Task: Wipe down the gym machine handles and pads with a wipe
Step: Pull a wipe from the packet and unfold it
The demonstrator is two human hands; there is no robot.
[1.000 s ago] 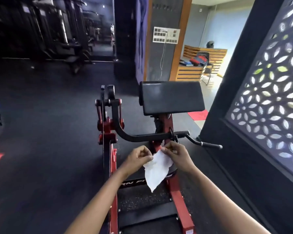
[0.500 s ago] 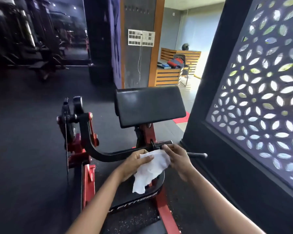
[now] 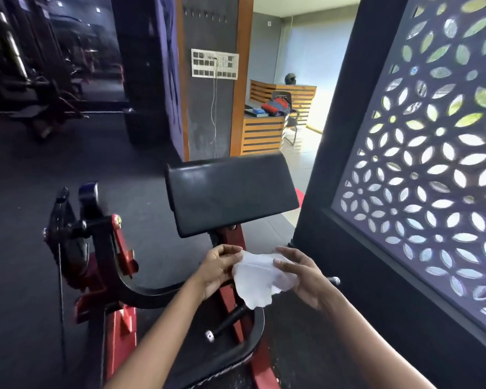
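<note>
Below the black arm pad [image 3: 230, 193], over the red frame [image 3: 230, 290]: white wipe [image 3: 257, 279] stretched between both hands. Left hand [image 3: 218, 272] pinching its left edge with curled fingers; right hand [image 3: 303, 275] gripping the right side, thumb on top. Beneath, black curved lever arm [image 3: 141, 290] and handle [image 3: 225, 322]. At right, patterned screen [image 3: 432, 169].

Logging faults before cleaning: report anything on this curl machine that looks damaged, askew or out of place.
Nothing stands out. The black arm pad shows no tears, though its surface is blurred. The red frame looks intact. The left hand and right hand hold a crumpled white wipe over the handle bar.
</note>
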